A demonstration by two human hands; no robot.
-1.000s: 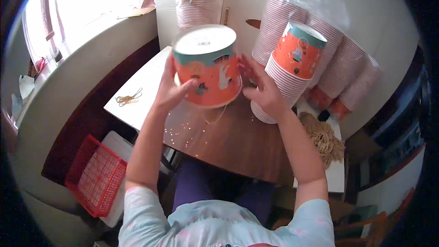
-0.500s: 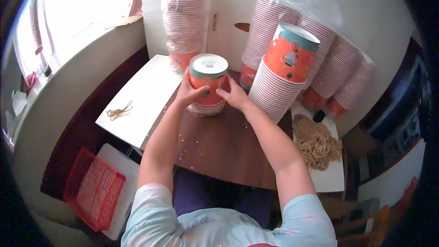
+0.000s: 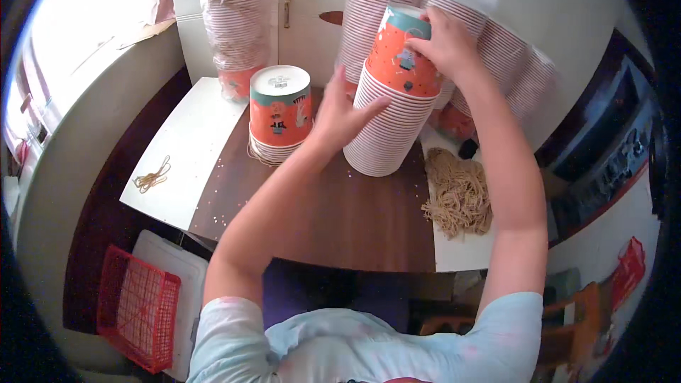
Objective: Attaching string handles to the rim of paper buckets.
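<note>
On the brown tabletop [image 3: 340,220] in front of me, things run from big to small. At twelve to two o'clock, plastic-wrapped columns of nested paper cups [image 3: 496,64] lean against the cream wall, and another wrapped column [image 3: 237,21] stands at eleven o'clock.

Near the centre, slightly toward one o'clock, stands a tall stack of upturned paper cups [image 3: 386,128], white-ribbed below, with an orange and teal printed cup [image 3: 404,57] at its top. My right hand [image 3: 443,42] grips that top cup from the one o'clock side, fingers curled around its upper rim and wall. My left hand [image 3: 340,110] lies flat against the stack's nine o'clock side, fingers held together and pointing toward the stack, with the fingertips touching the ribbed cups just under the printed one.

At eleven o'clock from the centre, just beside my left hand, sits a shorter stack of cups [image 3: 280,113] with the same orange print and a white base facing up.

At three o'clock, a heap of tan rubber bands [image 3: 457,195] lies on the white table edge. At nine o'clock, a few loose rubber bands [image 3: 152,177] rest on a white board [image 3: 188,142]. At seven o'clock, on the floor, stands a red wire basket [image 3: 135,305].
</note>
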